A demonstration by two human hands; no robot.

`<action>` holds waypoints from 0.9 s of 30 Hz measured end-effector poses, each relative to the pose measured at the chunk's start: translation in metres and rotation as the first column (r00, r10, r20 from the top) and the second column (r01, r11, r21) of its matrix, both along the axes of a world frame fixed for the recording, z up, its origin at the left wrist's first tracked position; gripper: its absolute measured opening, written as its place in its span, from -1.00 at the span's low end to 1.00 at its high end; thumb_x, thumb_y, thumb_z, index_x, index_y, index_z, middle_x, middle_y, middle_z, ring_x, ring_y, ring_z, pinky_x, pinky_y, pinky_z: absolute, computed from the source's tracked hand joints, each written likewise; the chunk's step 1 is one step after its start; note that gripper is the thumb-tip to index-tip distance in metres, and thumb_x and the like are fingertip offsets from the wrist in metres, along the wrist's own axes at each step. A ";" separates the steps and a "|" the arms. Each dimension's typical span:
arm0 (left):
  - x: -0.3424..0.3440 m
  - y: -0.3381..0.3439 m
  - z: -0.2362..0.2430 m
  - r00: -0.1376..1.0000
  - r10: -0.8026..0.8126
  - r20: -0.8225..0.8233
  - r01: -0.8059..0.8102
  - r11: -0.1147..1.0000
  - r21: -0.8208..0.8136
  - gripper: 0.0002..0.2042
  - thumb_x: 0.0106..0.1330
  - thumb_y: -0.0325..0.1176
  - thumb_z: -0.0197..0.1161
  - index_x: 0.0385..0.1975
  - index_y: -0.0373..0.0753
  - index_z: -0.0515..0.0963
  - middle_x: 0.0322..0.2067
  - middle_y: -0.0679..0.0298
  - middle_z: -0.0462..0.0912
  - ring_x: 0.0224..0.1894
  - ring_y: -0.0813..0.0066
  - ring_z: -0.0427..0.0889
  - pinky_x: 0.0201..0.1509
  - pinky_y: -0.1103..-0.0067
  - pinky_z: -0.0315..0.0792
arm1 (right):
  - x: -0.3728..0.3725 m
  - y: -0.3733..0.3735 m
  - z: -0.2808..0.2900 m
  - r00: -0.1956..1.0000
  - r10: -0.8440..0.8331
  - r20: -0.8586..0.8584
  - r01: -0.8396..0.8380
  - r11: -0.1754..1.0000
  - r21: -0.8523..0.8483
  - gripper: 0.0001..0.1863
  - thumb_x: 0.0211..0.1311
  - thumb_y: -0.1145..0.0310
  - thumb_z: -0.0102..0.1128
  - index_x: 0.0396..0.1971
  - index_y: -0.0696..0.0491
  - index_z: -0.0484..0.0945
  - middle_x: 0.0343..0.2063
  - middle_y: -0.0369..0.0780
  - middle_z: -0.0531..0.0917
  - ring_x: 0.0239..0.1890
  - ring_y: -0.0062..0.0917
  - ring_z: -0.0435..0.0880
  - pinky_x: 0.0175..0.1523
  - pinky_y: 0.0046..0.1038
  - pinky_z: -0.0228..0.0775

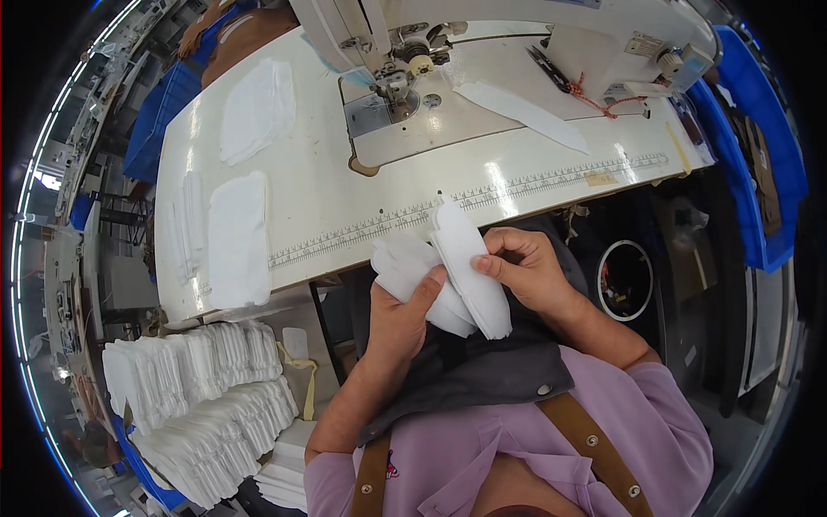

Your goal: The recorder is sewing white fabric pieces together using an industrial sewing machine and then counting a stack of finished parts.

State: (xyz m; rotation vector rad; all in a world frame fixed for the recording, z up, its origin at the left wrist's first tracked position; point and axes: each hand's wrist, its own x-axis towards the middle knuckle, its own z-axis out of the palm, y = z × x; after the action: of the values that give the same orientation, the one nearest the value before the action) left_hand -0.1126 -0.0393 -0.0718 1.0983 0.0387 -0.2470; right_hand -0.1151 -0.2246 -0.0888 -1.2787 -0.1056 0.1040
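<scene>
Fabric fills both our hands, and those pieces mark the middle of our clock face, just over a dark grey cloth apron [482, 372]. At eight o'clock our left hand [401, 317] has its grip closed on a fanned stack of thin white pieces with rounded ends [403, 267], thumb pressed on top, the other fingers mostly hidden beneath. At three o'clock our right hand [527, 265] has its grip pinched, thumb and forefinger, on the right edge of a long, narrow white stack [463, 263], which leans against the fanned one and touches it. Toward twelve, on the glossy white tabletop [327, 185] with its printed ruler scale [353, 230], we see a cream-white metal sewing machine [594, 43]. At one o'clock lie a loose, pointed white fabric strip [521, 114] and, beyond it, black-handled thread snips [551, 71] near a knotted orange cord [593, 102]. Flat white fabric pieces rest on the tabletop at nine [239, 241] and at ten [258, 112]. At eight, below the tabletop, we have thick rows of bundled white pieces [202, 370]; at two hangs a blue plastic bin [786, 207].
</scene>
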 end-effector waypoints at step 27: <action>0.001 0.008 -0.014 0.945 0.194 0.262 -0.245 0.953 0.178 -0.92 0.32 -0.50 0.14 -0.34 -0.40 0.46 -0.45 0.31 0.53 -0.39 0.66 0.46 -0.33 0.59 0.40 | -0.004 -0.017 -0.009 0.941 -0.213 0.264 0.308 0.863 -0.400 -0.91 0.19 0.55 0.33 -0.43 0.16 0.57 -0.44 -0.38 0.60 -0.34 -0.74 0.49 -0.19 -0.65 0.30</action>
State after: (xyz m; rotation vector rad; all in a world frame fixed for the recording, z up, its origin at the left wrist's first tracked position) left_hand -0.1118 -0.0309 -0.0858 1.3162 -0.0309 0.0967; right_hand -0.1190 -0.2418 -0.0979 -1.7425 -0.0920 -0.2611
